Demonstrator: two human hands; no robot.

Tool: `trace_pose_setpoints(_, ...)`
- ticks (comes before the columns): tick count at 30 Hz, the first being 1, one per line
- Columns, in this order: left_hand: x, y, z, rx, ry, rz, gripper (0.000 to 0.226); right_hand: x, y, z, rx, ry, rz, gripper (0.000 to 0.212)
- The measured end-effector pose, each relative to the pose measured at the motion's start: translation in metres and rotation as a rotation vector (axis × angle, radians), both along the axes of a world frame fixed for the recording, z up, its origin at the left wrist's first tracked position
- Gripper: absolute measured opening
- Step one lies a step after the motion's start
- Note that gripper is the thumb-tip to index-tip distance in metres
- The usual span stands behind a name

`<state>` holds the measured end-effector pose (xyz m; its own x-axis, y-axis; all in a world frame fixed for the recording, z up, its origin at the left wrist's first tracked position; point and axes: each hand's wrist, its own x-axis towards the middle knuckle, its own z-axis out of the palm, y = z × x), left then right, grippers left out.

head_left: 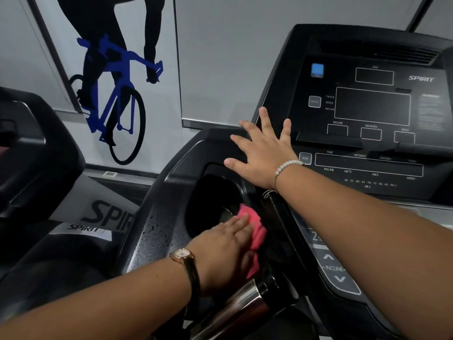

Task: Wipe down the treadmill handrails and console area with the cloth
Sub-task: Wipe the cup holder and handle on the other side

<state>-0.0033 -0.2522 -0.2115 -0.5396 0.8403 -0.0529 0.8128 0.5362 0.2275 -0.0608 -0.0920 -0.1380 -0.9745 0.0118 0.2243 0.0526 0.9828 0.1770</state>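
A pink cloth (255, 231) lies bunched at the right rim of the black cup holder (210, 202) on the treadmill's left console wing. My left hand (225, 249) presses flat on the cloth with straight fingers. My right hand (262, 153) rests spread open on the console edge above the cup holder, holding nothing. The dark console (372, 106) with its blank displays rises to the right. A chrome pulse grip on the handrail (235, 307) sits just below my left hand.
The incline button panel (335, 268) lies right of the cloth. A second treadmill (31, 148) stands close on the left. A wall with a blue cyclist graphic (115, 82) is behind both machines.
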Motion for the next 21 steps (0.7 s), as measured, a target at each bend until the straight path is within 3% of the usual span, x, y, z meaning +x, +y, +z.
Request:
trace_pose_setpoints(5, -0.033, 0.028, 0.010, -0.139, -0.383, 0.368, 0.041, 0.000, 0.001, 0.000, 0.004, 0.002, 0.000, 0.070)
trace_pose_setpoints(8, -0.046, 0.049, 0.009, -0.369, -0.182, 0.258, 0.039, 0.000, 0.000, -0.001, 0.000, 0.005, -0.001, 0.071)
trace_pose_setpoints(12, -0.070, 0.069, -0.006, -0.368, -0.082, 0.306, 0.041, -0.001, 0.000, 0.000, 0.011, 0.012, 0.001, 0.070)
trace_pose_setpoints(15, -0.075, 0.066, -0.015, -0.289, -0.120, 0.391, 0.048, -0.002, 0.000, 0.000, 0.007, 0.010, 0.003, 0.070)
trace_pose_setpoints(17, -0.070, 0.057, -0.014, -0.333, -0.283, 0.261, 0.043, -0.003, -0.001, 0.000, 0.006, 0.006, 0.006, 0.069)
trace_pose_setpoints(21, -0.076, 0.054, -0.020, -0.456, -0.132, 0.032, 0.038, -0.002, 0.001, 0.001, 0.012, 0.010, 0.001, 0.068)
